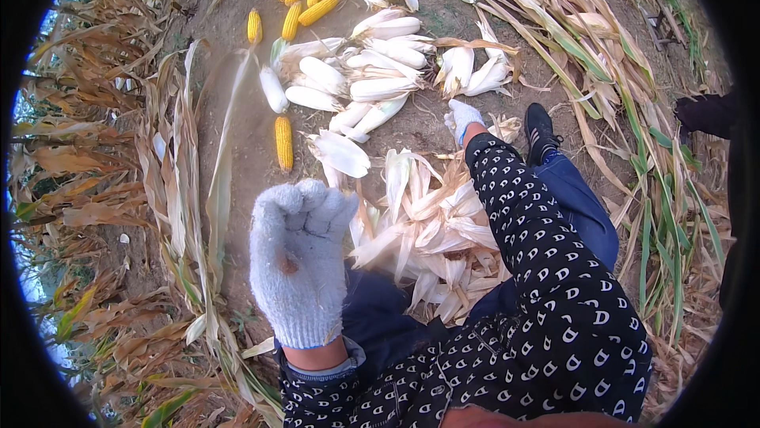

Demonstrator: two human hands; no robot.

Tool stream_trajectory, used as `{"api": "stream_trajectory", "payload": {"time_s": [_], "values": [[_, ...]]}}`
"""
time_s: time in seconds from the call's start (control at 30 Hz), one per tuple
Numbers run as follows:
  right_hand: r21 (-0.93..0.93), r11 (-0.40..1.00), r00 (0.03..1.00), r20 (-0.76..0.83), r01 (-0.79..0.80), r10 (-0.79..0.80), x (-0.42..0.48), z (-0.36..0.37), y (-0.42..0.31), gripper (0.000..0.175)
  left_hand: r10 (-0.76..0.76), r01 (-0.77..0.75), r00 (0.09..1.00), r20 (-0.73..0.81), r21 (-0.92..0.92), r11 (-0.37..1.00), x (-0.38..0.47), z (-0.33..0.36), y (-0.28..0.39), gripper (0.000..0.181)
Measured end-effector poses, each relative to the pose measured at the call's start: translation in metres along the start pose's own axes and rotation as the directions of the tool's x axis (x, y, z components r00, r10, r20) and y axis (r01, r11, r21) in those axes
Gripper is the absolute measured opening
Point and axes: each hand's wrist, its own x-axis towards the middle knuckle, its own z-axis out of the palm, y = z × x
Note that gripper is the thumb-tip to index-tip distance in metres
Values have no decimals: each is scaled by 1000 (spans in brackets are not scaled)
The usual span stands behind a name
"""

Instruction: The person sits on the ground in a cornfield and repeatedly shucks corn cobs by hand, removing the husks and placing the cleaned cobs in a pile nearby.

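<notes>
My left hand (300,262), in a white knitted glove with a brown stain on the palm, is raised palm up with its fingers loosely curled and nothing in it. Farther out, my right hand (463,119), also gloved, is low over the ground beside corn ears in pale husks (457,71). Its fingers are bent, and whether they grip anything is hidden. A larger pile of husk-covered corn ears (380,86) lies to its left. One bare yellow corn cob (284,144) rests on the soil beyond my left hand. Loose stripped husks (433,220) are heaped between my legs.
Several husked yellow cobs (320,9) lie together at the far side. Standing dry corn stalks (89,155) line the left, and cut stalks (599,60) lie along the right. My right shoe (540,131) is beside my right hand. Dark clothing (706,116) shows at the right rim.
</notes>
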Motion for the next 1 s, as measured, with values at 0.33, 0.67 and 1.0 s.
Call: {"api": "stream_trajectory", "payload": {"time_s": [0.33,0.67,1.0], "values": [[-916,369,926,7,158,-378,67,10,-37,60,-56,64,994,-97,80,995,12,9,-15,26],[-55,902,890,199,429,-411,-37,-25,-113,22,-88,92,995,-40,89,992,2,11,-11,25],[1,750,565,658,661,-498,-290,-6,-195,21,-90,89,996,17,46,995,5,-14,-37,28]]}}
